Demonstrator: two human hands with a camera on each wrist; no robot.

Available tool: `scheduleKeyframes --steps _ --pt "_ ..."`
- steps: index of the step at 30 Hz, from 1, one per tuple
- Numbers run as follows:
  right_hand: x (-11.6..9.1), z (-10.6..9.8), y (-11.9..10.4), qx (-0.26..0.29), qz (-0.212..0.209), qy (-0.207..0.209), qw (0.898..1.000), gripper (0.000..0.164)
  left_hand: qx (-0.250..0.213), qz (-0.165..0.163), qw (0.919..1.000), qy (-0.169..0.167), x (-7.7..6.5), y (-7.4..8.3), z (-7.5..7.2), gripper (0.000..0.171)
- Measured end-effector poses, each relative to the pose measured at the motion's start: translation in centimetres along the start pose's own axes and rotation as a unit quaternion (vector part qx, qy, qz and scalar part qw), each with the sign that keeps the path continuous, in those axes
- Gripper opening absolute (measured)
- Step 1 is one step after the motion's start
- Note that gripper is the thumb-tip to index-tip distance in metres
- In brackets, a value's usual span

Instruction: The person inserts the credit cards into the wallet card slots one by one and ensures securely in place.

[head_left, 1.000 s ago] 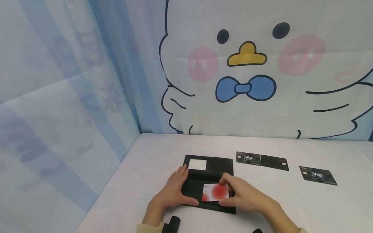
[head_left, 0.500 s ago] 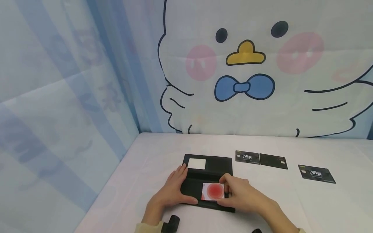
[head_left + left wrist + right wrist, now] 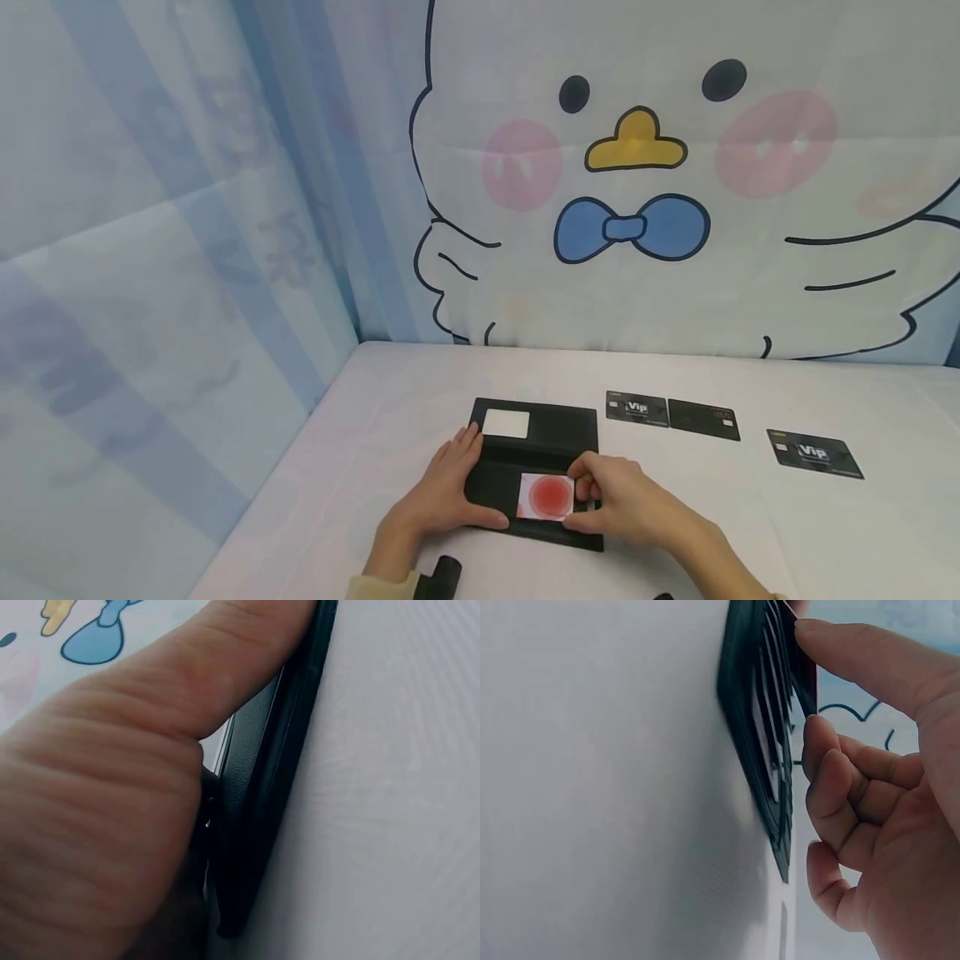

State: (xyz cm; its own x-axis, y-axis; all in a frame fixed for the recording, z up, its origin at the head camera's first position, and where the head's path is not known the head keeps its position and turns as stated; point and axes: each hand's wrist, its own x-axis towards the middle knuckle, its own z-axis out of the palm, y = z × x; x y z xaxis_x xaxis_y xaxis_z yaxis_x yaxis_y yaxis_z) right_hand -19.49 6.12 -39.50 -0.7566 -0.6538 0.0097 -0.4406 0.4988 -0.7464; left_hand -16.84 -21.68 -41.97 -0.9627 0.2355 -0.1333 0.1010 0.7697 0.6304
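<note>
A black wallet (image 3: 558,423) lies unfolded on the table, a pale square patch (image 3: 507,423) on its far flap. On the near flap, a card printed with a red circle (image 3: 550,497) shows only in part, its left portion hidden in the wallet. My right hand (image 3: 630,500) pinches that card's right edge between thumb and index finger, the other fingers curled. The right wrist view shows the card's dark edge (image 3: 806,667) at my fingertips, above layered slots. My left hand (image 3: 442,487) rests on the wallet's left side, fingers extended, its thumb (image 3: 225,660) across the near edge.
Beyond the wallet to the right lie a black Vip card (image 3: 637,408), a dark card (image 3: 703,419) touching its side, and another Vip card (image 3: 815,453) farther right. A printed curtain (image 3: 637,300) hangs behind the white table (image 3: 420,375).
The red-circle card has slid left into the wallet, so less of it shows and its printed lettering is hidden. My right fingertips shifted slightly left with it; my left hand stayed put.
</note>
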Motion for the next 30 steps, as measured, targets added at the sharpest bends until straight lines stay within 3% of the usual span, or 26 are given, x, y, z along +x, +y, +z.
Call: scheduleKeyframes --steps 12,30 --pt "0.9 1.6 -0.5 -0.022 -0.041 0.024 0.999 0.043 0.004 0.0 1.0 0.002 0.0 0.1 0.0 0.119" --pt "1.4 2.4 -1.0 -0.051 -0.024 0.029 0.998 0.044 0.0 -0.005 1.0 0.002 0.1 0.0 0.3 0.119"
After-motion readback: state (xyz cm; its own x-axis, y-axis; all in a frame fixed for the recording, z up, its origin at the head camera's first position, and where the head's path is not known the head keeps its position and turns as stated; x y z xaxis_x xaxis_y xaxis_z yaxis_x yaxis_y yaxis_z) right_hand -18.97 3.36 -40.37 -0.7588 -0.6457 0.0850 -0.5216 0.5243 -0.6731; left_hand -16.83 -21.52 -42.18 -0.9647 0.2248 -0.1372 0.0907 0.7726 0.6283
